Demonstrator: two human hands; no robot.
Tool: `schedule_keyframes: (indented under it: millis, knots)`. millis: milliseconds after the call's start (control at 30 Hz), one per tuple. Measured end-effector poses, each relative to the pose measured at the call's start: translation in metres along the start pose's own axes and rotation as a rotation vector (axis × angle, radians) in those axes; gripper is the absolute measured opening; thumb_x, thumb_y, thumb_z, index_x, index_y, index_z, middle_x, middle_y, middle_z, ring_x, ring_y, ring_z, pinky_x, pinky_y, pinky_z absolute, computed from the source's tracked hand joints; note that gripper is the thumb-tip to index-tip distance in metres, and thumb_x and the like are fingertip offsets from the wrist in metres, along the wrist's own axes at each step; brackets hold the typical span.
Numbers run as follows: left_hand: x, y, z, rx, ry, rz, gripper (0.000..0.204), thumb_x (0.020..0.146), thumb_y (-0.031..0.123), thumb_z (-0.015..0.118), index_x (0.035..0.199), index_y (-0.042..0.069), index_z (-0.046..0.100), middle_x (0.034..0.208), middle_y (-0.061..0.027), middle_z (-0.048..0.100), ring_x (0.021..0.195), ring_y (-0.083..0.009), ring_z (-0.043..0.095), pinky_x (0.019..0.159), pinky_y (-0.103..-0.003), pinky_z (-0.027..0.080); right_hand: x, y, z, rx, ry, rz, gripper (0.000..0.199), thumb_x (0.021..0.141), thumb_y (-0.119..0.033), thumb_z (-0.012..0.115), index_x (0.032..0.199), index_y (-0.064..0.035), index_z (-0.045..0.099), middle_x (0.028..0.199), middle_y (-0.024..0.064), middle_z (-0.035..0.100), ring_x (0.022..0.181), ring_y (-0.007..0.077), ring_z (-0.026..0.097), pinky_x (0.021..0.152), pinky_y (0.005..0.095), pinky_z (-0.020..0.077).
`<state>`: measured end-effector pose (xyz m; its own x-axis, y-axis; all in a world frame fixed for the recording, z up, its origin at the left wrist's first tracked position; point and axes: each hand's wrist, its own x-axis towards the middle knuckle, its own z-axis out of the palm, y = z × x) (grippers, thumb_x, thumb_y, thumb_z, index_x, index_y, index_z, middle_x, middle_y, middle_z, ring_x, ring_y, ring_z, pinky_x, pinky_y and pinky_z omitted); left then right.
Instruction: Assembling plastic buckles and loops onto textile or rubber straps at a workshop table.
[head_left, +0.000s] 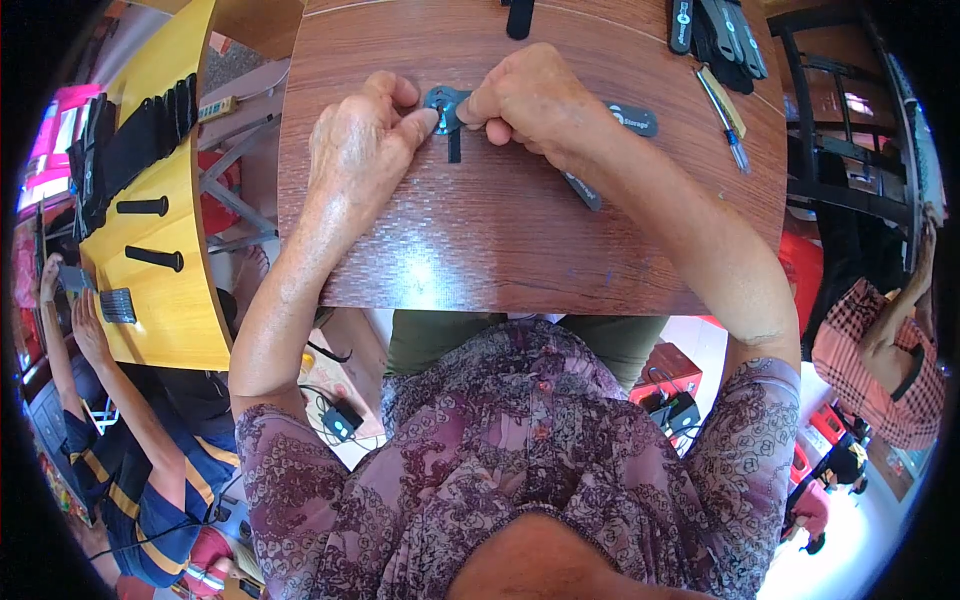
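Near the far side of the brown table (pixel 540 240), a dark hook-and-loop strap (pixel 441 97) with a rounded grey-blue end lies between my two hands. A short black tail of it points toward me. My left hand (pixel 355 130) is closed, its thumb tip on the left edge of the rounded end. My right hand (pixel 535 100) is closed too, pinching the strap's right side; its fingertips partly hide what is gripped. Beside and partly under my right forearm lie a grey printed strap (pixel 634 119) and another dark strap (pixel 583 192).
A pile of dark straps (pixel 722 45) lies at the far right, near a utility knife (pixel 738 150) and a yellowish strip (pixel 722 100). One black strap (pixel 519 18) lies at the far edge. Left, a yellow table (pixel 165 290) bears black straps; another person's hands (pixel 88 325) work there.
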<state>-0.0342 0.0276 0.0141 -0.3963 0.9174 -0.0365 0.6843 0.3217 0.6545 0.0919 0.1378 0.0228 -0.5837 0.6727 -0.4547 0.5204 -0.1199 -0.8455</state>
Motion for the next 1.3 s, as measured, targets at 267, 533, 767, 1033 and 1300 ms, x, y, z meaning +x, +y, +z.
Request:
schedule_keyframes:
  millis: [267, 533, 767, 1033, 1300]
  knots:
    - [0.012, -0.012, 0.006, -0.061, 0.039, -0.015, 0.018, 0.082, 0.019, 0.058, 0.083, 0.002, 0.062, 0.068, -0.0163, 0.063, 0.069, -0.0310, 0.063, 0.064, -0.042, 0.047, 0.000, 0.000, -0.002, -0.004, -0.045, -0.003, 0.015, 0.064, -0.005, 0.066, 0.054, -0.0019, 0.055, 0.044, 0.0039, 0.047, 0.034, 0.0087, 0.035, 0.031, 0.0247, 0.0208]
    - [0.022, -0.010, 0.003, 0.014, -0.053, -0.057, 0.020, 0.081, 0.018, 0.059, 0.076, 0.000, 0.061, 0.058, -0.0131, 0.060, 0.057, -0.0251, 0.062, 0.055, -0.039, 0.047, 0.002, 0.002, 0.000, 0.009, -0.021, -0.022, 0.016, 0.063, -0.004, 0.066, 0.052, -0.0022, 0.054, 0.044, 0.0035, 0.046, 0.034, 0.0081, 0.034, 0.031, 0.0253, 0.0193]
    - [0.020, -0.014, 0.000, -0.272, -0.137, -0.180, 0.011, 0.083, 0.010, 0.057, 0.080, 0.000, 0.058, 0.052, -0.0031, 0.052, 0.039, -0.0081, 0.044, 0.033, -0.023, 0.033, 0.002, 0.001, 0.001, -0.005, -0.014, -0.010, 0.017, 0.063, -0.002, 0.065, 0.051, -0.0025, 0.053, 0.043, 0.0031, 0.045, 0.034, 0.0079, 0.034, 0.030, 0.0247, 0.0191]
    - [0.019, -0.004, -0.001, -0.157, -0.142, -0.148, 0.012, 0.085, 0.012, 0.056, 0.080, 0.000, 0.058, 0.054, -0.0026, 0.052, 0.041, -0.0077, 0.046, 0.034, -0.023, 0.034, 0.003, 0.003, -0.001, -0.019, -0.009, -0.014, 0.016, 0.063, -0.002, 0.065, 0.052, -0.0021, 0.054, 0.043, 0.0032, 0.046, 0.033, 0.0076, 0.035, 0.030, 0.0242, 0.0200]
    - [0.014, -0.004, -0.002, -0.167, -0.112, -0.159, 0.019, 0.087, 0.015, 0.049, 0.082, 0.000, 0.059, 0.051, -0.0053, 0.054, 0.043, -0.0141, 0.054, 0.044, -0.029, 0.043, 0.002, 0.002, -0.001, -0.010, -0.015, -0.004, 0.015, 0.062, -0.002, 0.065, 0.052, -0.0015, 0.055, 0.043, 0.0029, 0.046, 0.033, 0.0075, 0.035, 0.030, 0.0254, 0.0203]
